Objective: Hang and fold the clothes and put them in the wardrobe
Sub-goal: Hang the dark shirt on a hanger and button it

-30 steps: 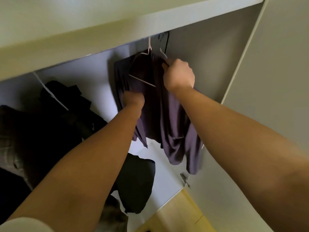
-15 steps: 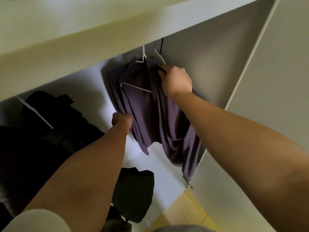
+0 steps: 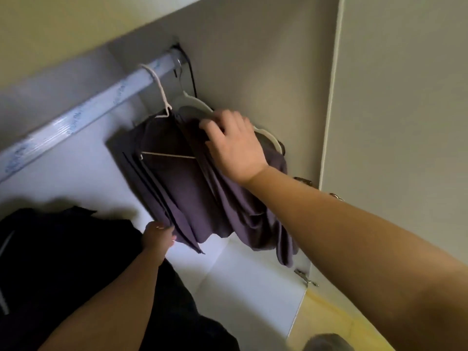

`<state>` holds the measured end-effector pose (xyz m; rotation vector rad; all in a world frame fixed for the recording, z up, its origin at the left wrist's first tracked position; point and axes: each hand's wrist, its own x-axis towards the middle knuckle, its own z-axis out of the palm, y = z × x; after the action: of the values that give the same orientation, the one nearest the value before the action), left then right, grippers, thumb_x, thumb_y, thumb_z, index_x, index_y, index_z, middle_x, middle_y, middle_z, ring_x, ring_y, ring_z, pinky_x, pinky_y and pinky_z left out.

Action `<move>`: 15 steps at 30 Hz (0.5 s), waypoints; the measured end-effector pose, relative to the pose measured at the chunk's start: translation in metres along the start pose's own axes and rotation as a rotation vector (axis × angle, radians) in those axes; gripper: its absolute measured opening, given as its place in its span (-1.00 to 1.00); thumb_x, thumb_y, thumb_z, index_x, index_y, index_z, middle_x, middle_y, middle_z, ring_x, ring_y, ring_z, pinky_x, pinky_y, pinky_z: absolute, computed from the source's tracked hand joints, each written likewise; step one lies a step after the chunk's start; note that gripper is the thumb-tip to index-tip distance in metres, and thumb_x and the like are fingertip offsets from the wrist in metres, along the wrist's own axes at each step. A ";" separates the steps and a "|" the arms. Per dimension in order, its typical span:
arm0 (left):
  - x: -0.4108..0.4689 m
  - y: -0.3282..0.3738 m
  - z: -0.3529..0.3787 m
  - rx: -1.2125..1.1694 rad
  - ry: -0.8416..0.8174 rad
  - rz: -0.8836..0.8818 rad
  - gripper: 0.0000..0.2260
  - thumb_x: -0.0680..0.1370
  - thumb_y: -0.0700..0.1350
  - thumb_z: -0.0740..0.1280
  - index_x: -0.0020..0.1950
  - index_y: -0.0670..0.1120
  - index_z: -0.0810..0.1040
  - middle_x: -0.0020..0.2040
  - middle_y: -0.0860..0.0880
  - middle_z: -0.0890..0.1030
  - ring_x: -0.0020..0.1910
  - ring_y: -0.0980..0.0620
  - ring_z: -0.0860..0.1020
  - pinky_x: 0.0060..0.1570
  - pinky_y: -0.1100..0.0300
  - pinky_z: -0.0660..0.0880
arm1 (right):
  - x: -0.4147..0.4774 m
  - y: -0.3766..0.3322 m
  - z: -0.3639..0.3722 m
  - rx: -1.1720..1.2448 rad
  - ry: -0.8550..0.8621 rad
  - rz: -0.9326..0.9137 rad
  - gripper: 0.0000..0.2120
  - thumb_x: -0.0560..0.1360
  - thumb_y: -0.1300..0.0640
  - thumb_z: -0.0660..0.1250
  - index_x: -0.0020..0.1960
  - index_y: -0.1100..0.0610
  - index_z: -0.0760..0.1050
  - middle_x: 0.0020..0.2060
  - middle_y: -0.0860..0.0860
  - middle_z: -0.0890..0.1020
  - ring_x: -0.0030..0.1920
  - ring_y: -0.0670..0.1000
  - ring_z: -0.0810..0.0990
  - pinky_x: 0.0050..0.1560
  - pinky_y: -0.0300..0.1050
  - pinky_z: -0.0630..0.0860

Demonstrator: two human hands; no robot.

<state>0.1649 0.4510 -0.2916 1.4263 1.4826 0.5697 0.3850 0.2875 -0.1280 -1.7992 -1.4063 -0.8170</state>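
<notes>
Purple garments (image 3: 202, 193) hang inside the wardrobe from the rail (image 3: 101, 105) at its right end. A thin pink hanger (image 3: 162, 102) carries the left garment. A white hanger (image 3: 197, 102) carries the right one. My right hand (image 3: 235, 145) rests on the shoulder of the right garment, fingers spread over the cloth. My left hand (image 3: 158, 235) pinches the lower left edge of the left garment.
Dark clothes (image 3: 63, 262) hang at the left, close to my left arm. The wardrobe's side wall (image 3: 253, 59) and open door (image 3: 405, 122) stand at the right, with hinges (image 3: 306, 276) on the frame. The white wardrobe floor (image 3: 240, 287) lies below.
The view has tilted up, showing the rail. My left hand slid down to the garment's lower edge. My right hand loosened from a grip to spread fingers on the shoulder.
</notes>
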 end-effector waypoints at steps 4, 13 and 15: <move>0.007 0.001 0.012 0.109 -0.034 0.112 -0.80 0.59 -0.33 0.30 -0.19 -0.14 0.41 -0.34 -0.14 0.39 -0.41 -0.04 0.43 -0.43 0.23 0.41 | -0.041 -0.014 0.011 -0.069 0.051 -0.190 -0.84 0.57 0.18 0.25 0.06 0.12 0.60 0.03 0.14 0.60 -0.01 0.17 0.52 -0.02 0.05 0.36; 0.043 0.000 0.055 0.299 0.360 0.480 -0.66 0.50 -0.05 0.48 -0.05 -0.32 0.52 -0.07 -0.32 0.62 -0.03 -0.30 0.59 0.00 -0.10 0.53 | -0.147 -0.012 0.097 0.187 -0.642 0.387 -0.63 0.60 0.21 0.14 0.38 0.06 0.38 0.13 0.17 0.51 0.01 0.30 0.59 -0.10 0.05 0.50; 0.053 -0.014 0.074 0.257 0.461 0.583 -0.72 0.51 -0.10 0.47 -0.08 -0.31 0.50 -0.10 -0.33 0.60 -0.07 -0.31 0.58 -0.05 -0.09 0.51 | -0.169 -0.008 0.127 0.186 -0.599 0.408 -0.64 0.60 0.19 0.12 0.39 0.03 0.35 0.13 0.15 0.50 -0.03 0.31 0.59 -0.15 0.04 0.47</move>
<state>0.2300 0.4772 -0.3513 2.0502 1.5162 1.1603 0.3488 0.3047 -0.3357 -2.1720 -1.3266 0.0767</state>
